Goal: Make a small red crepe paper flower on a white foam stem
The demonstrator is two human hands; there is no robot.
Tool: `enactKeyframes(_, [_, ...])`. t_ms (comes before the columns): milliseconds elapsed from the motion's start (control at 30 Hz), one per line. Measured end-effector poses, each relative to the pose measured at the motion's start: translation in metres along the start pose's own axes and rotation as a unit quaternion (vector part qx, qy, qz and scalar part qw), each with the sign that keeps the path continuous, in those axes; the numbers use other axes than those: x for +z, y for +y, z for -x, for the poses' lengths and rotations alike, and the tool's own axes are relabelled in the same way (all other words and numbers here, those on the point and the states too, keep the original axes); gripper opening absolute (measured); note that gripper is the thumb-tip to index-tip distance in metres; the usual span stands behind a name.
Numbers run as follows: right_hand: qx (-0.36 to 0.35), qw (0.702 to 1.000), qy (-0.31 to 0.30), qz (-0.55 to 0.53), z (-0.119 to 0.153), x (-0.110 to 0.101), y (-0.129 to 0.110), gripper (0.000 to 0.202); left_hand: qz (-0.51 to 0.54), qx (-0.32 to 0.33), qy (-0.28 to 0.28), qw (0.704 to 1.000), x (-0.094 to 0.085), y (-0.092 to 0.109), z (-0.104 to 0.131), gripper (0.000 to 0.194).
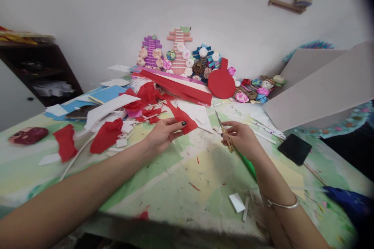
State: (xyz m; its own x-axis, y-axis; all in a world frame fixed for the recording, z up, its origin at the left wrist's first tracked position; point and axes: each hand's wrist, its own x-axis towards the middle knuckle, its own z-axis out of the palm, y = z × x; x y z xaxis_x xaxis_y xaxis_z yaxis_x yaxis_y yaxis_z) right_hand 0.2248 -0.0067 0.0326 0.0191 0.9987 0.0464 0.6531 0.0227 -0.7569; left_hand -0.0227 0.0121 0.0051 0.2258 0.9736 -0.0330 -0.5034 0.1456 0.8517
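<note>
Pinched between the thumb and fingers of my left hand (164, 134) is a piece of red crepe paper (187, 120), its narrow end pointing up and away. My right hand (242, 139) is closed around a pair of gold-handled scissors (224, 130), the blades angled up and slightly left. A small gap separates the blades from the red paper. Behind my right hand a green strip (247, 163) shows partly, the rest hidden by the forearm. Under and beyond the red paper lies a white sheet (201, 113) with small scraps.
Crumpled red paper (147, 95) and white offcuts pile up at left. A red round cutout with a neck (221, 81) leans at the back, near stick crafts with paper flowers (179, 52). A grey board (315, 81) stands right, behind a black square (294, 149).
</note>
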Motion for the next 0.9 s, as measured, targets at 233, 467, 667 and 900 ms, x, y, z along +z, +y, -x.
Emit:
enactKeyframes(233, [-0.016, 0.931, -0.097, -0.353, 0.012, 0.018, -0.017, 0.044, 0.025, 0.038, 0.020, 0.999, -0.002, 0.009, -0.002, 0.023])
enactKeyframes(467, [-0.082, 0.936, -0.171, -0.296, 0.026, 0.036, -0.024, 0.047, 0.035, 0.072, 0.028, 0.996, -0.002, 0.012, -0.003, 0.029])
enactKeyframes(667, [-0.124, 0.936, -0.207, -0.257, 0.029, 0.047, -0.028, 0.043, 0.025, 0.072, -0.005, 0.997, 0.001, 0.012, 0.001, 0.027])
enactKeyframes(900, [-0.115, 0.945, -0.186, -0.243, 0.031, 0.054, -0.029, 0.043, 0.035, 0.067, -0.023, 0.997, 0.004, 0.007, 0.002, 0.029])
